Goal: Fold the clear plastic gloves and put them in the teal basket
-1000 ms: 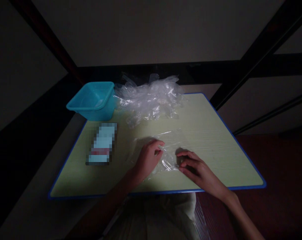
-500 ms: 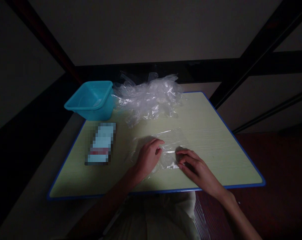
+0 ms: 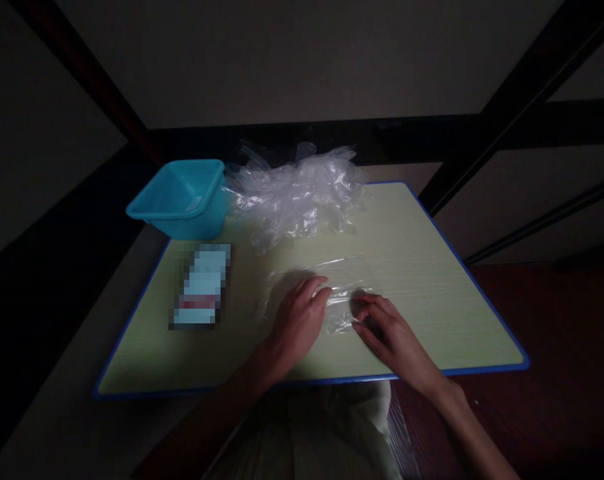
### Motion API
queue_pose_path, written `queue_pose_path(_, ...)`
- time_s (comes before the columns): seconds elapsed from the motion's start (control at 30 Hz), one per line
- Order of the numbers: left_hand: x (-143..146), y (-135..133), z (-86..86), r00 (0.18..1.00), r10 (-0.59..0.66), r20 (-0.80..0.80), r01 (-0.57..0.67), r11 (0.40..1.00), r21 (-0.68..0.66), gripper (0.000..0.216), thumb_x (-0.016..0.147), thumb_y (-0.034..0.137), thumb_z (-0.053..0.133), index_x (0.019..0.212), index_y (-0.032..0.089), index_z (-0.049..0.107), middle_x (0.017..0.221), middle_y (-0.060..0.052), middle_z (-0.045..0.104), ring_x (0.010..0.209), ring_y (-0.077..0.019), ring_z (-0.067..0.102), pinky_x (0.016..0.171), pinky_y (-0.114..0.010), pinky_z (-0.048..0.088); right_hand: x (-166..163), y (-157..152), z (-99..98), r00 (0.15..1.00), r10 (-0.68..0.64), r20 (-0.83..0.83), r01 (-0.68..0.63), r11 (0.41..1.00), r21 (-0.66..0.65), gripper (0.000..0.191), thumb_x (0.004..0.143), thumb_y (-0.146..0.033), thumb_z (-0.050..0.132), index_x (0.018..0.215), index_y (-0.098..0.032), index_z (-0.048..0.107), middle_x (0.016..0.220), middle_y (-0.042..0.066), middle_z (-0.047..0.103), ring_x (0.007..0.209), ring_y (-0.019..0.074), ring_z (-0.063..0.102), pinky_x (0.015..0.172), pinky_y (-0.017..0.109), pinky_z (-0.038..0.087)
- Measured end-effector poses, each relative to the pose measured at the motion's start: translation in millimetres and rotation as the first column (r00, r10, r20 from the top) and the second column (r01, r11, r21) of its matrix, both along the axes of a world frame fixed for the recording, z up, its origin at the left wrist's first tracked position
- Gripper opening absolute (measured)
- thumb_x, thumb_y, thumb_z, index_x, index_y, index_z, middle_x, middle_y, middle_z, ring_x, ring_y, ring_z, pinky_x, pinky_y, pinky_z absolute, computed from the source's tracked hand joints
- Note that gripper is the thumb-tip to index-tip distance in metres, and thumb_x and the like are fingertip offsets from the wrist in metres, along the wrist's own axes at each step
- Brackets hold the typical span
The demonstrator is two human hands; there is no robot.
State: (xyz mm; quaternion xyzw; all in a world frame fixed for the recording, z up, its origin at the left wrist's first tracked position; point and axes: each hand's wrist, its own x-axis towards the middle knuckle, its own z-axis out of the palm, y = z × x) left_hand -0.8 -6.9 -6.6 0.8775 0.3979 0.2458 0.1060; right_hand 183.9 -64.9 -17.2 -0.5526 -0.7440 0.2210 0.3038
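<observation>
A clear plastic sheet [image 3: 343, 280] lies flat on the pale green table [image 3: 432, 300], partly folded near me. My left hand [image 3: 298, 319] rests on its left part with fingers laid flat and slightly curled. My right hand [image 3: 387, 330] presses on the right part of the fold, fingers bent down onto the plastic. The two hands are a short gap apart, with crumpled plastic between them.
A heap of clear plastic pieces [image 3: 297, 193] lies at the table's far edge. A turquoise tub [image 3: 182, 198] stands at the far left corner. A blurred flat packet [image 3: 202, 285] lies left of my hands. More plastic hangs below the near edge.
Both hands have slid a little away from me along the sheet, pushing the fold forward. Everything else stays put.
</observation>
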Motion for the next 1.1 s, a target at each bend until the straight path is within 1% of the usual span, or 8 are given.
queue_pose_path(0.13,-3.6,-26.3,6.9,0.980,-0.159,-0.116,0.164,0.986,0.036,0.024,0.089,0.016,0.045,0.107,0.012,0.060,0.123,-0.011,0.059,0.114,-0.0207,0.054,0.096,-0.032,0.044,6.4,-4.9,8.4,0.999,-0.032,0.034,0.028,0.995,0.091,0.017,0.088,-0.027,0.052,0.103,-0.021,0.055,0.114,0.011,0.059,0.110,0.0250,0.054,0.091,0.045,0.048)
queue_pose_path(0.23,-8.7,-40.7,4.2,0.938,-0.245,-0.245,0.246,0.969,-0.027,0.047,0.092,0.038,0.043,0.127,0.008,0.047,0.140,-0.013,0.044,0.131,-0.0221,0.038,0.104,-0.032,0.036,12.2,-14.0,14.8,0.993,-0.059,0.103,0.042,0.985,0.166,0.029,0.090,-0.028,0.047,0.118,-0.021,0.053,0.115,0.011,0.062,0.109,0.0249,0.057,0.092,0.047,0.048)
queue_pose_path(0.3,-12.3,-44.0,-1.0,0.907,-0.286,-0.309,0.276,0.958,-0.075,0.062,0.092,0.048,0.036,0.136,0.006,0.036,0.147,-0.014,0.033,0.137,-0.0221,0.026,0.109,-0.033,0.029,12.4,-21.3,15.7,0.980,-0.008,0.197,-0.030,0.982,0.188,0.040,0.091,-0.028,0.046,0.130,-0.021,0.046,0.122,0.011,0.061,0.114,0.0251,0.055,0.097,0.050,0.044)
queue_pose_path(0.43,-17.6,-42.8,-13.1,0.886,-0.308,-0.347,0.294,0.951,-0.091,0.074,0.092,0.057,0.026,0.142,0.003,0.022,0.150,-0.016,0.021,0.141,-0.0222,0.013,0.113,-0.035,0.018,3.0,-32.2,10.1,0.908,0.166,0.384,-0.233,0.963,0.136,0.061,0.091,-0.035,0.046,0.145,-0.017,0.023,0.138,0.013,0.046,0.127,0.0259,0.044,0.102,0.051,0.039)
queue_pose_path(0.6,-20.1,-43.0,-20.9,0.883,-0.315,-0.348,0.305,0.949,-0.085,0.077,0.090,0.059,0.026,0.144,0.004,0.016,0.152,-0.016,0.017,0.141,-0.0237,0.009,0.114,-0.037,0.014,-4.1,-35.8,0.4,0.871,0.206,0.445,-0.282,0.953,0.111,0.078,0.087,-0.051,0.047,0.146,-0.014,0.012,0.141,0.015,0.040,0.129,0.0262,0.040,0.105,0.050,0.037)
queue_pose_path(0.7,-20.0,-43.7,-19.5,0.879,-0.318,-0.354,0.304,0.948,-0.095,0.078,0.089,0.062,0.025,0.144,0.005,0.019,0.152,-0.016,0.015,0.141,-0.0271,0.008,0.114,-0.039,0.013,1.4,-37.9,-3.2,0.852,0.200,0.484,-0.276,0.957,0.091,0.081,0.087,-0.054,0.046,0.147,-0.016,0.007,0.143,0.014,0.037,0.130,0.0262,0.038,0.105,0.051,0.036)
queue_pose_path(0.83,-19.8,-44.1,-15.3,0.876,-0.312,-0.369,0.290,0.950,-0.114,0.077,0.090,0.061,0.024,0.143,0.006,0.023,0.152,-0.014,0.015,0.140,-0.0304,0.006,0.113,-0.041,0.012,17.2,-42.8,-4.3,0.827,0.179,0.533,-0.258,0.963,0.077,0.077,0.089,-0.051,0.044,0.147,-0.016,0.006,0.143,0.014,0.037,0.130,0.0283,0.039,0.102,0.055,0.036)
queue_pose_path(1.1,-21.2,-44.9,-14.6,0.885,-0.289,-0.366,0.270,0.957,-0.105,0.076,0.089,0.063,0.025,0.143,0.010,0.023,0.153,-0.010,0.014,0.140,-0.0323,0.001,0.112,-0.044,0.014,49.4,-51.7,-3.1,0.839,0.136,0.528,-0.189,0.981,0.048,0.072,0.089,-0.046,0.046,0.147,-0.023,0.010,0.143,0.012,0.038,0.127,0.0282,0.042,0.105,0.057,0.029)
